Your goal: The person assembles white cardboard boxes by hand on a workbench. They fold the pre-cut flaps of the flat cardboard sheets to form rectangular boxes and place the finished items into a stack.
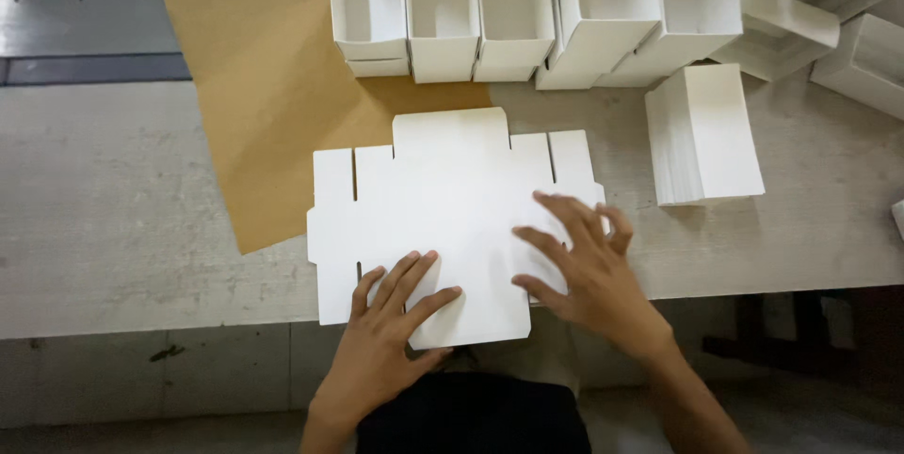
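Note:
A flat white die-cut cardboard box blank [443, 200] lies on the grey table [122, 209], partly over a sheet of brown paper [264, 87]. It has slits and tabs along its edges. My left hand [391, 317] rests palm down on the blank's near left part, fingers spread. My right hand [579, 261] presses on the blank's near right part, fingers apart and slightly blurred. Neither hand grips anything.
Several folded white open boxes [513, 7] stand in a row at the table's far edge. A stack of flat white blanks [702, 134] sits to the right, with more boxes [847, 40] beyond. The table's near edge runs just under my wrists.

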